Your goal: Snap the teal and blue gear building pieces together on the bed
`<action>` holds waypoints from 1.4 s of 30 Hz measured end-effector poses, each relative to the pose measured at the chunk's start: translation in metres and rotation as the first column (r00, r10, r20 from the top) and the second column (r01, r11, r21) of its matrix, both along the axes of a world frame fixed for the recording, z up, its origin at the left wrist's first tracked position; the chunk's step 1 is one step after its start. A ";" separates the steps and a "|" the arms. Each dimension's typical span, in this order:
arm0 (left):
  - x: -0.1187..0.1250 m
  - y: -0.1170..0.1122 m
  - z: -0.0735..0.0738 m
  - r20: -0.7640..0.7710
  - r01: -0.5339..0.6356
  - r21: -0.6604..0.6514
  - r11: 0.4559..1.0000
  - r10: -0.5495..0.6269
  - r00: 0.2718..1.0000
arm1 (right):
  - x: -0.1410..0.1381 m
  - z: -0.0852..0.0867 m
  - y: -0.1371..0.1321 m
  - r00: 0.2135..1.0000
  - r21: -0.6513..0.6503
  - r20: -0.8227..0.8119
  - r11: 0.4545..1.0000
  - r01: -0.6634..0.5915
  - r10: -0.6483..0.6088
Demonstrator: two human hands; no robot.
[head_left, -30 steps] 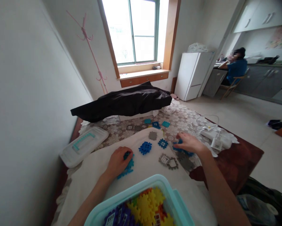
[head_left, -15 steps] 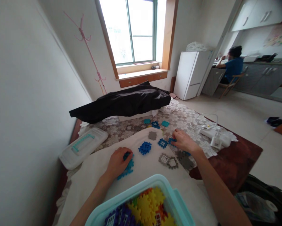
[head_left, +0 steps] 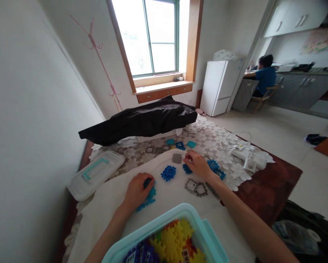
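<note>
On the white cloth [head_left: 103, 215] before me, my left hand [head_left: 138, 190] is clenched over a stack of teal-blue interlocking plastic blocks [head_left: 150, 199]. My right hand [head_left: 198, 165] curls its fingers [head_left: 189, 157] beside a blue block [head_left: 187, 168]; I cannot tell whether they grip it. A few blocks lie spread out, including a blue waffle block [head_left: 168, 173] and a grey block [head_left: 177, 158], while the teal plastic tub [head_left: 164, 215] nearest me holds many more yellow, orange and purple blocks [head_left: 169, 241].

Single camera worn on person's head, faced forward and down. Looked close over teal plastic bin [head_left: 150, 227] onto left hand [head_left: 138, 190] and right hand [head_left: 198, 165]; window [head_left: 153, 38] stood well off at frame top.
</note>
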State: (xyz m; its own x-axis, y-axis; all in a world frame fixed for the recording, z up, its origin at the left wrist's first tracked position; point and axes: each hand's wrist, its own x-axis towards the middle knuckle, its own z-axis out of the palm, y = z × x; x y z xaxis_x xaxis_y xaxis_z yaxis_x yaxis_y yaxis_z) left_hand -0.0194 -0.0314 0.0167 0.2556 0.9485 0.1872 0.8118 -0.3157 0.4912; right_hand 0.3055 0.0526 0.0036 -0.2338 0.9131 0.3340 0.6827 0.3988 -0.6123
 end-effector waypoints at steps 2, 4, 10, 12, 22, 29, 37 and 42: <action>-0.001 -0.001 -0.001 -0.002 0.002 0.001 1.000 -0.002 1.000 | 0.000 -0.004 0.019 0.999 -0.013 -0.026 0.999 0.035 -0.035; -0.001 -0.001 0.000 -0.001 0.008 0.007 1.000 -0.008 1.000 | -0.002 -0.005 0.043 0.999 -0.040 0.010 0.998 0.037 -0.037; -0.002 -0.005 0.003 0.009 0.010 0.027 1.000 -0.010 1.000 | -0.014 0.001 0.109 0.980 -0.183 0.183 0.982 -0.041 0.074; -0.002 -0.005 0.003 0.012 0.010 0.036 0.999 -0.010 1.000 | -0.017 0.002 0.118 0.975 -0.207 0.196 0.976 -0.065 0.107; -0.002 -0.007 0.001 0.035 -0.005 0.022 1.000 0.004 0.999 | -0.032 0.011 0.132 0.905 -0.274 0.360 0.953 -0.128 0.225; -0.003 -0.008 0.001 0.047 0.005 0.007 1.000 -0.005 0.999 | -0.041 0.025 0.139 0.862 -0.166 0.504 0.986 0.034 0.055; -0.004 -0.006 -0.001 0.047 0.003 0.006 1.000 -0.003 0.999 | -0.046 0.007 0.120 0.796 -0.107 0.603 0.985 0.139 -0.047; -0.004 -0.004 -0.002 0.034 0.004 -0.005 1.000 -0.003 0.999 | -0.048 0.014 0.124 0.785 -0.138 0.618 0.988 0.063 0.036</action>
State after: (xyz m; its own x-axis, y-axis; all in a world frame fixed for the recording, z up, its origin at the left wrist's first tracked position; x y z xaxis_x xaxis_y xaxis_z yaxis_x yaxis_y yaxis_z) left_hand -0.0238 -0.0349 0.0148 0.2524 0.9486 0.1907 0.7933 -0.3157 0.5205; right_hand 0.2576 0.1763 0.0175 -0.3316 0.9433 -0.0124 0.9385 0.3285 -0.1069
